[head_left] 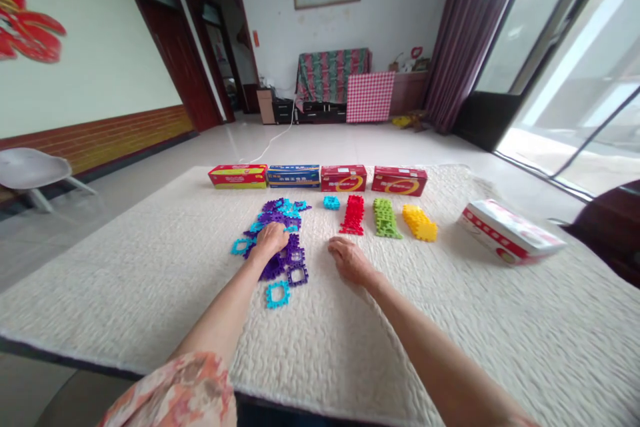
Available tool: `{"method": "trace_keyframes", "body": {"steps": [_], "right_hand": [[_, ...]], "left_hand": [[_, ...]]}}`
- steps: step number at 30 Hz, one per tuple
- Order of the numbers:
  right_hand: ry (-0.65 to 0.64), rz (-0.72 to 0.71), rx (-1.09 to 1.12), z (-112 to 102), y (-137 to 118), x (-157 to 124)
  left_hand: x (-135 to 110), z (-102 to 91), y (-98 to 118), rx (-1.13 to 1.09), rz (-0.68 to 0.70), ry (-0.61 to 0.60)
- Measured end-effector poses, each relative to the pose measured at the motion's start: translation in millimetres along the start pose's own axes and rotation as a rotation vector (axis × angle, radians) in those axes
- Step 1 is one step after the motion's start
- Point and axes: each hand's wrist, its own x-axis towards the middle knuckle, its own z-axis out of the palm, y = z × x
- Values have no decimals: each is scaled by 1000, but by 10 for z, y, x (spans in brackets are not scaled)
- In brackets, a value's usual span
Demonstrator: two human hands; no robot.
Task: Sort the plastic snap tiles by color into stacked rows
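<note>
A loose heap of purple and blue square frame pieces (280,217) lies on the white quilted table cover (150,280). My left hand (271,240) rests on this heap with fingers curled down over pieces; what it grips is hidden. My right hand (350,260) lies on the cover to the right of the heap, fingers curled, nothing visible in it. Beyond it stand sorted groups: a small blue piece stack (331,202), a red row (353,215), a green row (385,218) and a yellow row (420,223).
Several flat boxes stand in a line at the table's far side: red-yellow (238,176), blue (293,175), red (343,178), red (399,181). A larger white and red box (507,232) lies at the right. A white chair (30,172) stands left of the table.
</note>
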Motion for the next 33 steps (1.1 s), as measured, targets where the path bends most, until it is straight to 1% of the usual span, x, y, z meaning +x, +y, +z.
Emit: {"method": "trace_keyframes", "body": {"steps": [3,5,7,9,11,13,14,16,20,23,25,28,30,33], "right_hand": [[66,49,31,-128,92,-96],[124,95,58,-200,169,-147],[182,145,84,-244,239,-182],[224,187,103,-263,281,-200],[245,197,128,-269,286,-206],[249,180,157,-277,264,-207],[248,172,168,-283,249,-208],[243,170,181,-294,227,-208],[247,205,203,-299,238,-201],[244,232,213,-290,259,-195],[243,239,213,-286,258,-200],[247,229,221,-286,244,-226],[273,235,245,-294,251,-235],[378,269,263,-326,312,-185]], "left_hand": [[54,-52,-24,-12,-4,15],[119,-73,28,-41,18,7],[195,-63,147,-79,60,-10],[266,-17,305,-183,116,-46],[323,48,459,-330,153,-116],[365,106,565,-422,164,-175],[383,127,593,-421,171,-180],[416,145,602,-362,208,-148],[472,137,532,-207,243,-69],[476,143,517,-175,288,-82],[451,155,542,-161,322,-107],[395,167,596,-121,331,-113],[380,164,618,-98,341,-117],[458,136,621,-112,357,-123]]}}
